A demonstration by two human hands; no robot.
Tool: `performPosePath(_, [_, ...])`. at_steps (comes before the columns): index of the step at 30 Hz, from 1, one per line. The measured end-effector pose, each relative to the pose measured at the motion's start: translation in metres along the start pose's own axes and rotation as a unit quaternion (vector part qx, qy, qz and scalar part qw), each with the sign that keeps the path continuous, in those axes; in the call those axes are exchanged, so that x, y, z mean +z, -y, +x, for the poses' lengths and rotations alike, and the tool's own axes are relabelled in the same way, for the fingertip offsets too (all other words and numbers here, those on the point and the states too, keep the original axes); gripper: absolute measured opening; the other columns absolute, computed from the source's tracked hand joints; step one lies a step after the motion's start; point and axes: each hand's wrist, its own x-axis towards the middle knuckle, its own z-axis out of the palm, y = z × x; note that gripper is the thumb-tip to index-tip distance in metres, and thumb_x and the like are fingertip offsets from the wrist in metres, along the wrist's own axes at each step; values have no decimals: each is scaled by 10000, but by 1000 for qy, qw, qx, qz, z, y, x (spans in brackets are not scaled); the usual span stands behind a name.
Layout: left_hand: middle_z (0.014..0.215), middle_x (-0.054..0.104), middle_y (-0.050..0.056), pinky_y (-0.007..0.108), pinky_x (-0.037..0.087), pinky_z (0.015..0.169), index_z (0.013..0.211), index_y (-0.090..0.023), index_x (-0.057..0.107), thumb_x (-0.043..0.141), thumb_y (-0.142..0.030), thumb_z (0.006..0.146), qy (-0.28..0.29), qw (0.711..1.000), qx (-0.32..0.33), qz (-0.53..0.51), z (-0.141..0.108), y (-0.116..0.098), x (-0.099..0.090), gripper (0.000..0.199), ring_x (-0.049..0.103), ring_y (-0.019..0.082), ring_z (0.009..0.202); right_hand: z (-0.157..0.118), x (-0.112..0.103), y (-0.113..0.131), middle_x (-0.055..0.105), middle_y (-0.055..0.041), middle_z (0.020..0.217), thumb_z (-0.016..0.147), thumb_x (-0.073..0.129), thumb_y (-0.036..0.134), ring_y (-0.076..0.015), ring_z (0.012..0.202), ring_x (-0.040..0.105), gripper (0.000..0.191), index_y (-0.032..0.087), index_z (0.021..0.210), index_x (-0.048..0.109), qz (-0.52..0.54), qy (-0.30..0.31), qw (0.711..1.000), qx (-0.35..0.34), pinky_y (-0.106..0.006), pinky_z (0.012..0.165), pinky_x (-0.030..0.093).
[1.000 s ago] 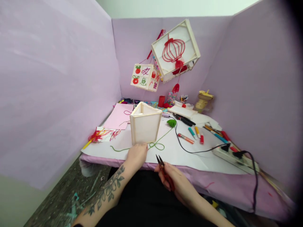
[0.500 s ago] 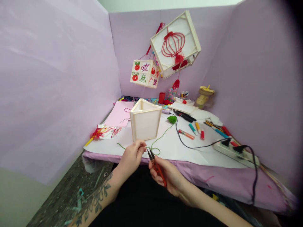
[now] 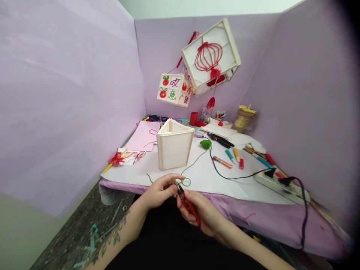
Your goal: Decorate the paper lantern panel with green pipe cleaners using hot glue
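Note:
My right hand point(image 3: 198, 208) grips thread snips point(image 3: 192, 212) with red-orange handles, dark blades pointing up and left. The tips of the blades meet the fingers of my left hand point(image 3: 161, 191), which is curled with thumb and forefinger close together. Green yarn point(image 3: 185, 182) makes a small loop beside those fingers and runs back to a green yarn ball point(image 3: 205, 144). The yarn's loose end shows left of my left hand; the stretch between is hidden behind the fingers. Just beyond stands a three-sided frame box point(image 3: 176, 150) with white panels, upright with an open top.
At right lie markers point(image 3: 230, 156), black-handled pliers point(image 3: 222, 140) and a power strip point(image 3: 281, 185) with a black cord. Red thread point(image 3: 118, 158) and pink paper point(image 3: 143, 137) are at left. Decorated lanterns point(image 3: 212, 56) hang before the back partition; a yellow-lidded cup point(image 3: 244, 117) stands right.
My left hand has shifted right and its fingers now reach over the snips' tips. The yarn's loose end has moved slightly right. The whole view has shifted a little.

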Motion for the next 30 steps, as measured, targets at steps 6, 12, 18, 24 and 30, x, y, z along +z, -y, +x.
performPosePath(6, [628, 523, 4, 236, 368, 588, 751, -131, 571, 554, -634, 824, -6, 999, -8, 46, 0, 4, -1, 509, 467, 109, 588, -4, -2, -2, 432, 60, 462, 850, 528, 548, -43, 352, 255, 417, 140, 787, 592, 32, 9, 999, -9, -176, 340, 153])
performPosePath(12, [733, 534, 28, 277, 417, 703, 717, -153, 521, 474, -614, 877, -53, 991, 47, 114, 2, 8, 5, 491, 503, 144, 713, -4, -8, -2, 457, 51, 496, 863, 530, 530, -39, 368, 258, 413, 127, 820, 607, 82, 3, 997, 13, -174, 348, 153])
performPosePath(18, [934, 587, 67, 225, 378, 576, 1053, -164, 496, 534, -619, 849, -28, 996, 41, -71, 4, 18, 17, 500, 506, 82, 605, -5, -9, -2, 474, 45, 504, 848, 543, 561, -32, 364, 268, 442, 126, 811, 608, 80, 1, 997, 23, -170, 342, 155])
performPosePath(24, [818, 591, 16, 231, 413, 598, 1176, -198, 474, 690, -527, 783, 6, 992, 37, -123, 3, 19, 19, 556, 579, 102, 600, -6, -7, -3, 479, 45, 486, 829, 559, 577, -34, 351, 277, 450, 130, 795, 601, 82, 3, 996, 23, -175, 337, 168])
performPosePath(30, [759, 629, 51, 267, 445, 690, 919, -125, 630, 596, -507, 858, -42, 997, 39, 56, 3, 13, 13, 389, 587, 148, 712, -7, -13, -2, 478, 55, 532, 813, 595, 583, -22, 363, 262, 446, 137, 808, 600, 125, 1, 992, 24, -176, 356, 155])
